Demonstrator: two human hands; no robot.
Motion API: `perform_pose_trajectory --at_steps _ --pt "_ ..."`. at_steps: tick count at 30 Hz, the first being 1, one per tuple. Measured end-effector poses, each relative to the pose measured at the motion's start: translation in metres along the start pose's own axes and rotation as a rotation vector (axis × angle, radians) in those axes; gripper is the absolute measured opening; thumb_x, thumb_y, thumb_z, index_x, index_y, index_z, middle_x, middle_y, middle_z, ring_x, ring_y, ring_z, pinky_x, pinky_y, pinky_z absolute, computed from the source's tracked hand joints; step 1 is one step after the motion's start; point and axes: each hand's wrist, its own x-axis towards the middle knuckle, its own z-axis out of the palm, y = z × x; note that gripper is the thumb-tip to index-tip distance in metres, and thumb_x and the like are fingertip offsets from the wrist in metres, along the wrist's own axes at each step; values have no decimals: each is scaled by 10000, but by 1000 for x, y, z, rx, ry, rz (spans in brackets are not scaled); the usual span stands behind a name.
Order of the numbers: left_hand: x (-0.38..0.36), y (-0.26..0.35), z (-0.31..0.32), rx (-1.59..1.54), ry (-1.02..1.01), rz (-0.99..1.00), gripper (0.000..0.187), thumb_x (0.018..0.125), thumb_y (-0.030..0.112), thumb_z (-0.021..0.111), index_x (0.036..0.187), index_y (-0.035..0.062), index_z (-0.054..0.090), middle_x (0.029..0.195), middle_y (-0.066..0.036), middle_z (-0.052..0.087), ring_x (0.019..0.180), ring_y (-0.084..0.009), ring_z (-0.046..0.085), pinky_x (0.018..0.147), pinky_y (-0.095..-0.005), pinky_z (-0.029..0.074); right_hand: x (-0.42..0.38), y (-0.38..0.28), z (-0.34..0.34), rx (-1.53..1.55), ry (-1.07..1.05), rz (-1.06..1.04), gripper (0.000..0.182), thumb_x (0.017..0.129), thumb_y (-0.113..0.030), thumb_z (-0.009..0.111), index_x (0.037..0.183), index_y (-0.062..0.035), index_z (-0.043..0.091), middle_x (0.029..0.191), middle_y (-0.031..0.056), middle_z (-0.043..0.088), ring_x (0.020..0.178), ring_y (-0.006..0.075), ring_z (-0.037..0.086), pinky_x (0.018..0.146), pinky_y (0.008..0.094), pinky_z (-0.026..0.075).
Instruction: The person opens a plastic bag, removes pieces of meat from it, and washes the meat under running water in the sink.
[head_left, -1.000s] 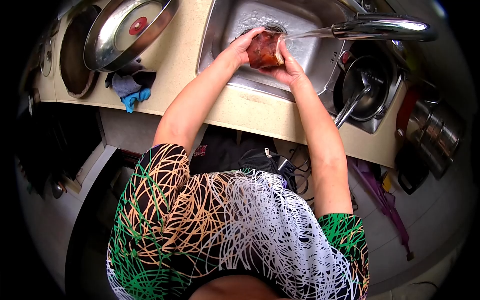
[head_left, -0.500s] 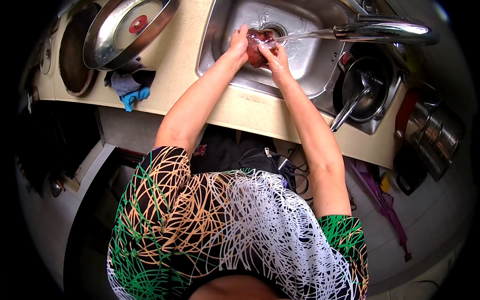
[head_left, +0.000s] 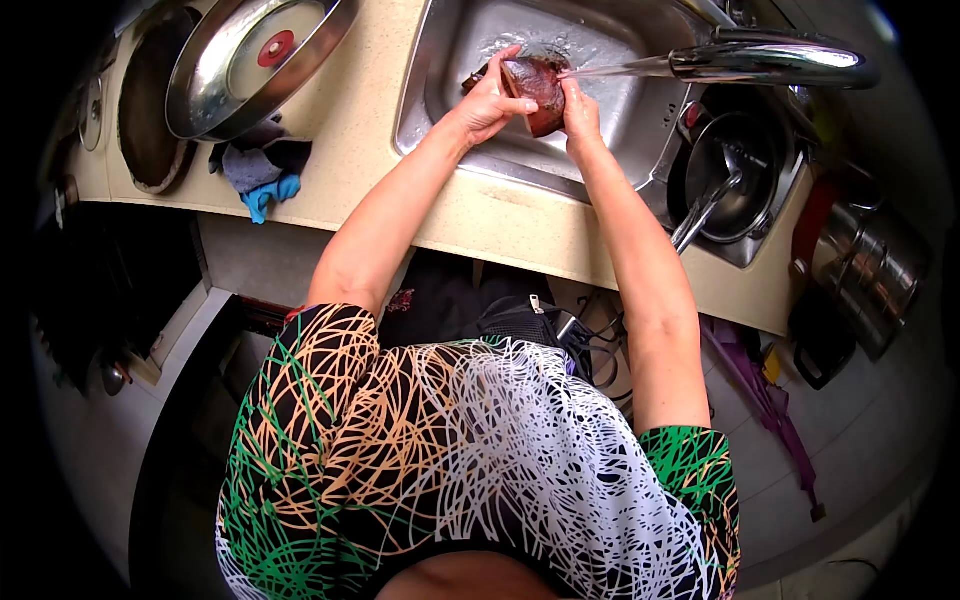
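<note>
dark reddish-brown, wet, glossy chunk [head_left: 535,92], pale along one edge, left hand [head_left: 580,112] and right hand [head_left: 487,108] curled around it

Bright light washes my speckled beige stone countertop [head_left: 500,222], while the lower left of the frame sinks into shadow. White glare streaks the curved chrome faucet [head_left: 770,62] at upper right, and wet highlights dot the glossy dark red chunk [head_left: 537,90] I grip, its detail slightly soft. Fisheye distortion bends the edges into black corners.
</note>
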Motion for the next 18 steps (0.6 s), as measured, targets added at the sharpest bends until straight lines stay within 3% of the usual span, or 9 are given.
perform_pose_trajectory --at_steps 6,7,8,10,13,16,17,18 --pt "2 -10 6 244 35 67 981 593 -81 747 1367 137 184 1260 -86 414 1161 -194 429 1001 -348 353 15 10 -7 -202 150 51 596 832 -528 533 974 45 611 884 92 625 780 184 586 690 310 467" --pt "2 -12 7 244 35 66 981 593 -81 747 1367 137 184 1260 -86 414 1161 -194 429 1001 -348 353 15 9 -7 -227 184 77 635 811 -546 532 927 72 624 873 151 631 808 231 596 723 342 457" --pt "3 -14 7 266 59 108 932 600 -60 753 1352 123 233 1232 -81 439 1141 -184 444 986 -340 367 15 7 -7 -252 218 104 677 791 -563 531 880 99 636 863 211 636 836 278 606 756 374 448" --pt "4 -15 6 288 82 150 884 608 -40 758 1337 109 282 1203 -76 464 1121 -174 459 971 -333 381 12 2 -1 -291 214 96 705 758 -584 551 877 106 633 864 220 635 852 289 608 761 375 449" --pt "9 -13 7 536 86 258 592 686 78 750 1214 71 482 1068 -57 561 982 -143 543 885 -288 437 12 3 0 -355 226 85 731 719 -605 582 870 109 633 864 229 636 866 303 614 762 376 453" --pt "7 -15 7 447 153 155 498 739 122 720 1189 72 511 1024 -51 581 960 -131 544 870 -275 438 11 5 2 -405 254 77 723 704 -604 604 861 101 637 860 231 639 860 308 623 753 375 458" --pt "11 -18 5 589 209 276 344 805 172 662 1115 60 562 975 -43 596 932 -123 541 843 -262 439 8 6 4 -372 214 43 710 720 -594 594 857 102 636 852 231 640 851 305 625 751 372 459" --pt "14 -18 2 589 210 276 344 805 172 662 1115 60 562 975 -43 596 932 -123 541 843 -262 439 8 8 7 -338 175 9 698 737 -584 584 853 103 635 845 231 641 842 302 626 748 368 460"
